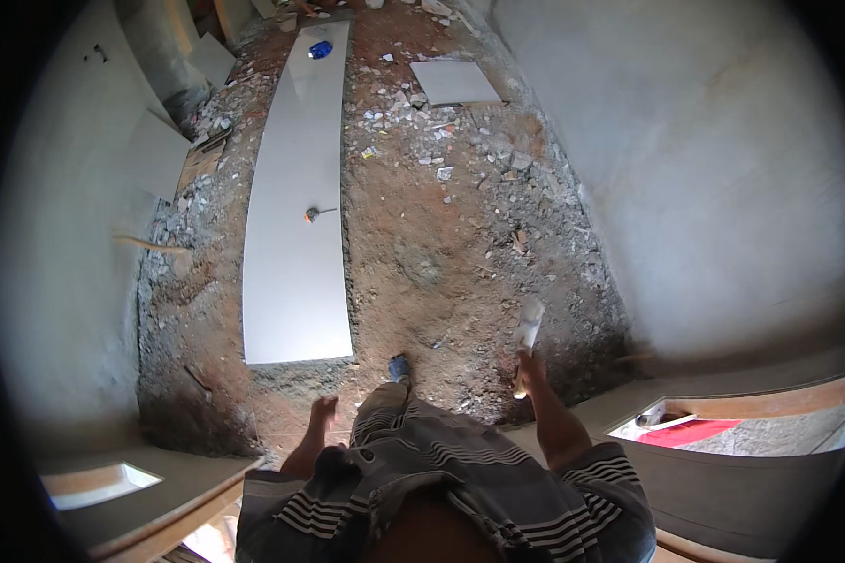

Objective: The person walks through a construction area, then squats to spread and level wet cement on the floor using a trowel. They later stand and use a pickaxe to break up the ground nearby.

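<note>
My right hand (532,371) is closed round the lower part of a long, pale, flat-looking tool (530,324); blur hides its exact kind. The tool points away from me over the dirt floor. My left hand (324,411) hangs empty at my left side, its fingers loosely curled with a small gap by the thumb. Ahead of it lies a long strip of large white floor tiles (296,281). On the strip rests a small dark and orange item (312,215) with a thin tail. A blue bundle (320,50) sits near its far end.
Bare dirt floor (422,272) with rubble surrounds the strip. A loose white tile (457,83) lies at the far right. Tiles (155,155) lean on the left wall, near a curved stick (150,246). My foot in a dark blue shoe (399,367) is beside the strip's near corner.
</note>
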